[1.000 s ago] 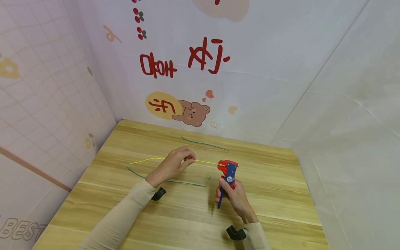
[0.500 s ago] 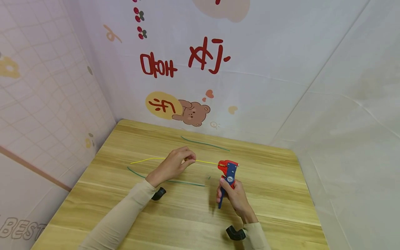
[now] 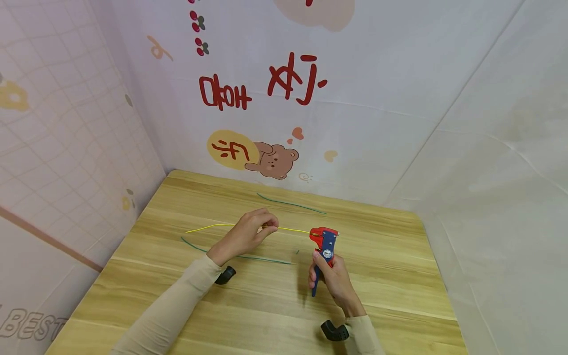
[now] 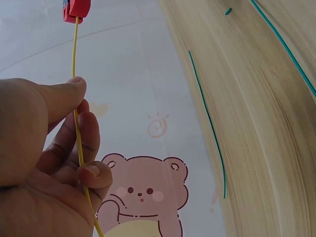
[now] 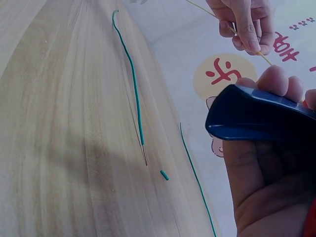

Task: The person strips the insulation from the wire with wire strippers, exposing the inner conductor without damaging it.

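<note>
My left hand [image 3: 247,233] pinches a yellow wire [image 3: 293,230] between thumb and fingers; in the left wrist view the wire [image 4: 74,49] runs down across the palm. Its right end sits in the red head of a wire stripper [image 3: 327,242], and its left part trails out past the hand. The right hand [image 3: 338,282] grips the stripper's handles, which point down toward me. In the right wrist view the blue handle [image 5: 247,116] lies across the curled fingers. How far the wire reaches into the jaws is hidden.
One green wire [image 3: 266,259] with a bare end [image 5: 145,155] lies below the left hand. Another green wire [image 3: 290,203] lies farther back. A short green piece [image 3: 298,252] rests near the stripper on the wooden table [image 3: 266,315]. Walls stand behind and beside the table.
The stripper's handle has shifted very slightly to the right in the right hand. The left hand and yellow wire hold almost the same place.
</note>
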Demonstrator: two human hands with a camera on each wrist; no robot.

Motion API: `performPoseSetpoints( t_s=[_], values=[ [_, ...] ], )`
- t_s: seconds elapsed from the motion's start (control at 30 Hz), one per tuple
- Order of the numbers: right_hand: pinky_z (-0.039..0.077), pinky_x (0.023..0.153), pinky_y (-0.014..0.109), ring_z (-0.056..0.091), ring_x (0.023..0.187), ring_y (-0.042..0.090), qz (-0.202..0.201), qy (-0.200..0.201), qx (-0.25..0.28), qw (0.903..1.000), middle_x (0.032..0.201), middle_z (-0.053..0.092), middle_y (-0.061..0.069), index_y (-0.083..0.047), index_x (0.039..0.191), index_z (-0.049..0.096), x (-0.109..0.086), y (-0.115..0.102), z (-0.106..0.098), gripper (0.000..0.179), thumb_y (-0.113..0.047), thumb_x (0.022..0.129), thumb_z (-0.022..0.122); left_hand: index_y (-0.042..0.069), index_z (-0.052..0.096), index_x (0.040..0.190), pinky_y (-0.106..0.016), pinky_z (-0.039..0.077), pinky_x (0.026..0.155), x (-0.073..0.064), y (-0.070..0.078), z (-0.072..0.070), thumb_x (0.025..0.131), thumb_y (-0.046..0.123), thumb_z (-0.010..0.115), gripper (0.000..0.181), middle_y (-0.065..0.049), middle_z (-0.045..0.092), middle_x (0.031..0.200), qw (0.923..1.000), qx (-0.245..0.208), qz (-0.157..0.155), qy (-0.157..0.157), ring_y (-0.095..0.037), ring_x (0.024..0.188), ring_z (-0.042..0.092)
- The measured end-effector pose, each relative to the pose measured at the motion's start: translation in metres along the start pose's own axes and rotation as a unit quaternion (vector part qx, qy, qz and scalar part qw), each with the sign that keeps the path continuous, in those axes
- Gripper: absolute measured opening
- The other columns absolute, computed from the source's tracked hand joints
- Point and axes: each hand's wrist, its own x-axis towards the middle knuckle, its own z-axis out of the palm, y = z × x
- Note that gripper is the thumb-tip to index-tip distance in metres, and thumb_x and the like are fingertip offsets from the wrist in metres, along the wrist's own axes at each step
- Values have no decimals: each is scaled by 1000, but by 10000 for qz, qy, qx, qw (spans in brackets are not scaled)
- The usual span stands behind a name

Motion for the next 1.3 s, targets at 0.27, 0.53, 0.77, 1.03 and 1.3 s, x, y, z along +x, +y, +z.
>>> performPoseSetpoints(
  t_s=[0.27, 0.53, 0.77, 1.03, 1.3],
  values=[
    [65, 63, 34, 69, 59, 15, -16, 53, -81, 10000, 70, 65, -1, 17, 106, 52, 0, -1, 1, 57, -38, 122, 51, 8, 79, 108, -30, 59, 84, 0, 1, 0, 109, 13, 76, 6, 0, 73, 102, 9999, -50, 103, 92, -13, 94, 67],
    [64, 61, 33, 68, 56, 15, 26, 217, -55, 9997, 67, 64, -2, 3, 96, 57, 1, -1, 3, 50, -40, 121, 53, 8, 78, 108, -29, 59, 84, 0, 2, 0, 108, 13, 77, 5, 0, 72, 103, 9999, -50, 62, 84, -13, 94, 66],
    [64, 59, 33, 67, 54, 15, 63, 323, -71, 9994, 66, 63, -2, -1, 95, 57, 0, -2, 6, 48, -41, 121, 55, 9, 76, 105, -43, 63, 85, 0, 3, 1, 108, 13, 77, 5, -2, 72, 102, 9998, -158, 59, 110, -14, 95, 66],
    [62, 57, 34, 66, 52, 15, 34, 419, -148, 9990, 64, 62, -1, 9, 96, 55, 0, -1, 8, 53, -38, 121, 55, 7, 78, 109, -43, 63, 86, -1, 3, 1, 108, 11, 77, 5, -3, 73, 103, 9999, -141, 46, 73, -15, 96, 66],
    [62, 56, 34, 65, 51, 16, 22, 477, -167, 9987, 64, 61, 0, 15, 99, 53, 0, 1, 9, 59, -41, 120, 57, 3, 77, 106, -34, 60, 85, -2, 4, 2, 107, 11, 78, 8, -2, 72, 102, 9999, -126, 51, 94, -15, 94, 66]
  ],
)
